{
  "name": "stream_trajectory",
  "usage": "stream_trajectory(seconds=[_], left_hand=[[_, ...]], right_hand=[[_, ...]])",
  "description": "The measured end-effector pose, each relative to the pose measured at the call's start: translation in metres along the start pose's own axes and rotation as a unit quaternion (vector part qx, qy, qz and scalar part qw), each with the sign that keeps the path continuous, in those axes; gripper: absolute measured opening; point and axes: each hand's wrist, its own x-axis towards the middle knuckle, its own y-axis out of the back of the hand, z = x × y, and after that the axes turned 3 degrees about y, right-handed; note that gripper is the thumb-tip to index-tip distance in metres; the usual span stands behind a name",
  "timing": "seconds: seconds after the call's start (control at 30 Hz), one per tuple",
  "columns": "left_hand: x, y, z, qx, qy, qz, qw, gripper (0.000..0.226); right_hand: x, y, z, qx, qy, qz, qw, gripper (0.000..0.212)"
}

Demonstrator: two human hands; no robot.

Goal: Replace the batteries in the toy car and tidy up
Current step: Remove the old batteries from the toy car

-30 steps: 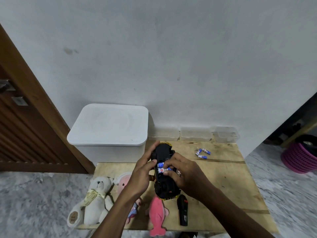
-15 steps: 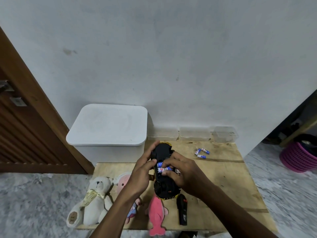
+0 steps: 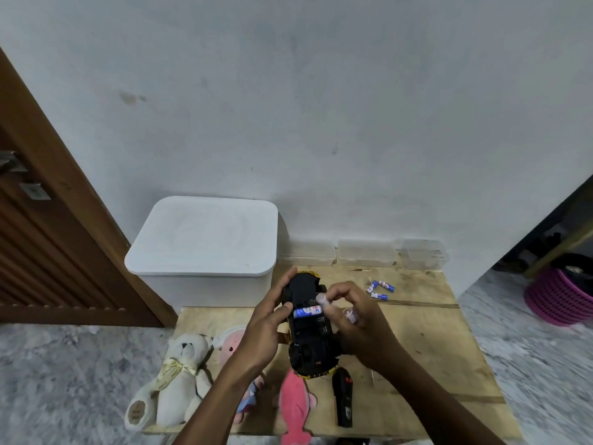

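The toy car (image 3: pixel 309 335) is upside down, black underside up with a yellow rim, held above the wooden board (image 3: pixel 426 342). My left hand (image 3: pixel 268 329) grips its left side, thumb at the open battery bay. One blue-and-white battery (image 3: pixel 307 311) lies in the bay. My right hand (image 3: pixel 359 326) sits just right of the car, fingertips pinched on a blurred battery (image 3: pixel 323 300) lifted off the bay. Three loose batteries (image 3: pixel 378 290) lie on the board further back right.
A black remote (image 3: pixel 342 398) lies on the board near its front edge. A pink plush (image 3: pixel 296 409), a white teddy bear (image 3: pixel 175 377) and a pink round plush (image 3: pixel 231 345) sit front left. A white lidded bin (image 3: pixel 205 239) and clear containers (image 3: pixel 365 252) stand at the back.
My right hand has pulled back to the right, lifting a battery out of the bay. One battery remains where two showed before. My left hand keeps its grip on the car.
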Motion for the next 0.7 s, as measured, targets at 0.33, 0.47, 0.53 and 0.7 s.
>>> stream_trajectory(seconds=[0.33,0.47,0.53,0.7], left_hand=[[0.001,0.002,0.008,-0.029,-0.001,0.002,1.000,0.062],[0.002,0.001,0.007,-0.033,0.005,0.003,0.999,0.061],[0.003,0.000,0.007,-0.034,0.005,0.004,0.999,0.063],[0.002,-0.002,0.011,-0.038,0.004,0.002,0.999,0.056]], right_hand=[[0.007,0.005,-0.033,0.447,-0.266,0.114,0.846,0.025],[0.009,-0.001,-0.035,0.376,-0.302,0.132,0.866,0.041],[0.010,-0.003,-0.035,0.356,-0.306,0.135,0.872,0.042],[0.005,-0.013,-0.023,0.049,-0.200,0.130,0.970,0.024]])
